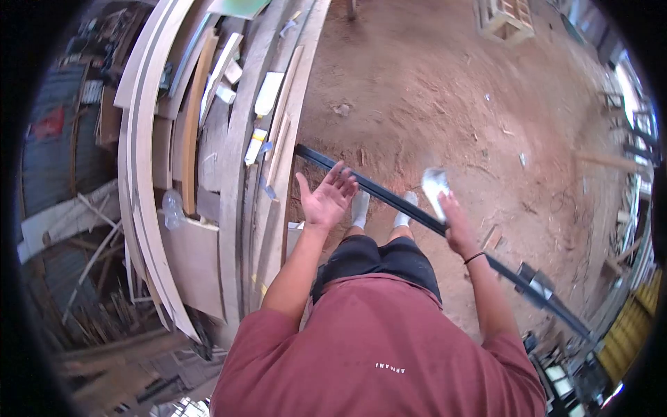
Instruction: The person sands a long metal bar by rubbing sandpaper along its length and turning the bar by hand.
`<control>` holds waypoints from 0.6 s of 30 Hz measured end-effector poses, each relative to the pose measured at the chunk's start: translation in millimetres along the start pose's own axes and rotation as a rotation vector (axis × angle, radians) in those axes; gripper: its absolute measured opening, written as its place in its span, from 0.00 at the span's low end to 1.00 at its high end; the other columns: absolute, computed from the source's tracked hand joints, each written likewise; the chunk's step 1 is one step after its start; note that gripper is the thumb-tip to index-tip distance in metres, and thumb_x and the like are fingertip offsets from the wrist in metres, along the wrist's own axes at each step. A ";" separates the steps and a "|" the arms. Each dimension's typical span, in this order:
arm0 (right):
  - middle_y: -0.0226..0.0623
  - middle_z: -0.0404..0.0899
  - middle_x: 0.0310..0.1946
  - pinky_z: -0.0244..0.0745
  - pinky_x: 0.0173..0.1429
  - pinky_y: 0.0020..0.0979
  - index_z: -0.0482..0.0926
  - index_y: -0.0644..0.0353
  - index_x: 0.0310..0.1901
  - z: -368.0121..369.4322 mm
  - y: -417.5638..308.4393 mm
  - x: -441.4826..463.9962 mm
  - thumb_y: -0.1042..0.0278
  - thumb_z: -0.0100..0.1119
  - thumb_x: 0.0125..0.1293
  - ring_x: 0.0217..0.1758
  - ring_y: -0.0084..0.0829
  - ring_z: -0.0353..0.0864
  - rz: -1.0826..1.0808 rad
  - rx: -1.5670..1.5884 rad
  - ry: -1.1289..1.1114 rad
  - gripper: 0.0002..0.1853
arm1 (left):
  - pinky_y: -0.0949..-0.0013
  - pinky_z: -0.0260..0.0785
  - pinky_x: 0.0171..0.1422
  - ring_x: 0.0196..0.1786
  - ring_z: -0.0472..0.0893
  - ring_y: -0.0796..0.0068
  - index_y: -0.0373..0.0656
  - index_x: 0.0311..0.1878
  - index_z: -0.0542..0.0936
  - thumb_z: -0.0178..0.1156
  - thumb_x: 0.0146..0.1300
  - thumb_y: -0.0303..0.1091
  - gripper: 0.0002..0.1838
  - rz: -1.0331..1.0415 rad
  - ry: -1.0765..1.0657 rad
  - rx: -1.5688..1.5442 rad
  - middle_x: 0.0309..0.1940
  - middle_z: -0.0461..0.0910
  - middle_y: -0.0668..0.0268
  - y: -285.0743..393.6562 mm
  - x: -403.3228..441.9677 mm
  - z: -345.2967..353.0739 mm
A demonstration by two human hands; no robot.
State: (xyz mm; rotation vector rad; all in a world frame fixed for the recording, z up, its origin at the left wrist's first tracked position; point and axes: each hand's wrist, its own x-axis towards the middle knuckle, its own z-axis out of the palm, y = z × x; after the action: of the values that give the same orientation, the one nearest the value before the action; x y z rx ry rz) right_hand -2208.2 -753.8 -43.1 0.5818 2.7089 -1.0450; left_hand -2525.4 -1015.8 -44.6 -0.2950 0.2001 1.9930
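My left hand [328, 198] is held palm up with its fingers spread, and nothing lies in it. A long dark bar [379, 190] runs diagonally below both hands; whether either hand touches it I cannot tell. In my right hand [460, 228] is a pale, shiny flat object [435, 186], smeared by motion, its kind unclear. To the left of my left hand, a white tube with a yellow band [255, 147] lies on the wooden workbench [240, 167]. A white flat piece [269, 94] rests farther up the bench.
Long wooden strips [197, 125] and a clear plastic bottle [174, 208] lie along the bench at left. Reddish dirt floor [417, 76] with scattered scraps stretches ahead. A wooden crate [506, 21] stands at the far right, and yellow corrugated sheets [629, 326] lean at lower right.
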 end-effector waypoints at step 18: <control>0.52 0.56 0.88 0.46 0.94 0.46 0.57 0.68 0.85 73.5 -73.0 124.7 0.55 0.53 0.78 0.93 0.46 0.51 -0.548 -0.413 -0.234 0.41 | 0.49 0.78 0.73 0.61 0.86 0.52 0.41 0.71 0.80 0.36 0.79 0.79 0.48 0.404 -0.088 -0.164 0.58 0.88 0.54 -38.0 81.1 -207.9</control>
State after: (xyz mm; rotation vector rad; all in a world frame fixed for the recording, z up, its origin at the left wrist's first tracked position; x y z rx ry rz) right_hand -2350.0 -816.3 -90.7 -0.3478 2.7975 -0.5538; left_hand -2499.7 -986.0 -267.4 -0.2869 0.0396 2.4239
